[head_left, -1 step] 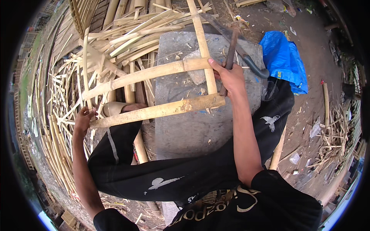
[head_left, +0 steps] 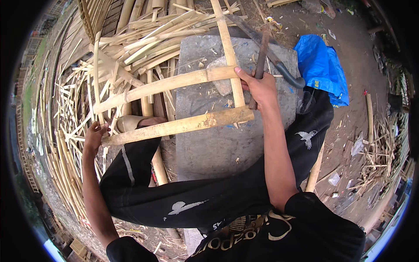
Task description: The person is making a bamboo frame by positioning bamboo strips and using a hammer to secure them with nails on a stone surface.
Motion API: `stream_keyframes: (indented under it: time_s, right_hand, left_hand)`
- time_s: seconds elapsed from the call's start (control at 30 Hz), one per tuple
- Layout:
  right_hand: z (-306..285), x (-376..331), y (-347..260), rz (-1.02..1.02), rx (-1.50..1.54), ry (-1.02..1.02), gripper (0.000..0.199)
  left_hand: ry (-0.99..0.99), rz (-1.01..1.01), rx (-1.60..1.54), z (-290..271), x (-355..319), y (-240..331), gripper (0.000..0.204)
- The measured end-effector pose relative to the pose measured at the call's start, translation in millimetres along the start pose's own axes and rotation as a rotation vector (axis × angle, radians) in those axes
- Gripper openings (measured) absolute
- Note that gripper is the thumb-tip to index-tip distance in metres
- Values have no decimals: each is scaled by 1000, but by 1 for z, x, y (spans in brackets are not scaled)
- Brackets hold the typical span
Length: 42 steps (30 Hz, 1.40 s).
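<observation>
A bamboo frame of flat split strips spans the space before me, its crosswise strips joined to upright ones. At its near left corner my left hand is closed around the left upright, beside the end of the nearest strip. My right hand is closed on a dark, rusty-looking bar held upright. Its thumb presses the joint where the second strip meets the right upright. The bar's lower end sits by the nearest strip's right end. My palm hides part of the bar.
Under the frame lies a grey worn board with a stone on it. A long-bladed tool with a curved dark handle lies beyond my right hand. Blue plastic sheeting is at the right. Split bamboo is heaped at the far left.
</observation>
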State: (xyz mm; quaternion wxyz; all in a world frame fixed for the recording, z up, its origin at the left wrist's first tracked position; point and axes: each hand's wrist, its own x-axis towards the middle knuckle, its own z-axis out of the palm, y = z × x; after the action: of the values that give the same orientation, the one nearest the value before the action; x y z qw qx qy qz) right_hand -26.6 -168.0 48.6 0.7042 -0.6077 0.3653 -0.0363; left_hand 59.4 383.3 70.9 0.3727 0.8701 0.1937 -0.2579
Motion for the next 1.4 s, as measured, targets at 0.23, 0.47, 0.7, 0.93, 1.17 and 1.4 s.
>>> stream_keyframes:
  time_s: [0.23,0.47,0.7,0.93,1.17,1.4]
  right_hand:
    - [-16,12,12,-10,-36,-35,35]
    - [4,-3,-1,-7,-246,-3,39]
    - [-18,11,13,-27,-220,57,45]
    - [-5,8,13,0,-192,-7,44]
    - [-11,8,7,22,-181,-32,43]
    - [-6,2,10,-38,-194,3,41]
  left_hand:
    - [-19,-50,187,5,0,8,35]
    - [-63,-137,253,-10,-15,-6,42]
    - [-60,-142,322,8,-13,36,77]
    - [-96,-184,326,-2,-8,9,83]
    - [392,502,711,19,-6,69,66]
    - [51,898,755,167,-64,185,61]
